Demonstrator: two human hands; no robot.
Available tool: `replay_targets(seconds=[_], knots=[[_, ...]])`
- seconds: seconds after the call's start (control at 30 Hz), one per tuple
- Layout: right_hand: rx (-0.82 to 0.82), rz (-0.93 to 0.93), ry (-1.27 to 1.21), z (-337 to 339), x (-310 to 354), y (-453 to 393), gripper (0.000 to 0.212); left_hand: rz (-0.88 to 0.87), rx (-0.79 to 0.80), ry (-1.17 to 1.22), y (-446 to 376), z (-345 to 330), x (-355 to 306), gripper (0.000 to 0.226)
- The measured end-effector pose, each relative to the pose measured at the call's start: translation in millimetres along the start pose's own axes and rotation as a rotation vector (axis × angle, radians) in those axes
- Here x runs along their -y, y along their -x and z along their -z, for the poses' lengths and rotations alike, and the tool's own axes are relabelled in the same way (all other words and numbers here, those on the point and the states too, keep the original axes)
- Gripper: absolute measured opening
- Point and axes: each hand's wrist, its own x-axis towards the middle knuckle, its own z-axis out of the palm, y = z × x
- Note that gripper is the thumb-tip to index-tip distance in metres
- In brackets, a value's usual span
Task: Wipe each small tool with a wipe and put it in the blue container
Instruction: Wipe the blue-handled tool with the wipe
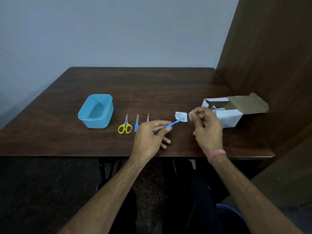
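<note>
Blue tool (167,126), pinched in left hand (148,137), may slip if right hand (206,128), pinching wipe (191,115), presses hard.

Table (152,85): dark wood.
Left-centre: blue container (95,110).
Near front edge: scissors (125,125), nail file (136,123), torn wrapper (181,116).
Right edge: open box (229,112).

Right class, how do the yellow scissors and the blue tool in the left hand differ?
The scissors lie flat on the table; the blue tool is held up, tilted, by the left hand. The scissors have yellow loop handles and metal blades; the blue tool is one slim blue stick. Neither is in the container yet.
</note>
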Motion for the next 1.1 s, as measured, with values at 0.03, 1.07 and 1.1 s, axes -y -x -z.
replay_targets(seconds=[0.03, 1.07, 1.1], knots=[[0.015, 0.005, -0.039, 1, 2, 1, 0.013, -0.001, 0.002, -0.003, 0, 0, 0, 0.023], [0.143, 0.187, 0.234, -5, 2, 4, 0.008, 0.002, 0.018, 0.003, 1, 1, -1, 0.021], [0.150, 0.196, 0.232, -5, 3, 5, 0.007, 0.001, 0.017, 0.004, 1, 1, -1, 0.021]])
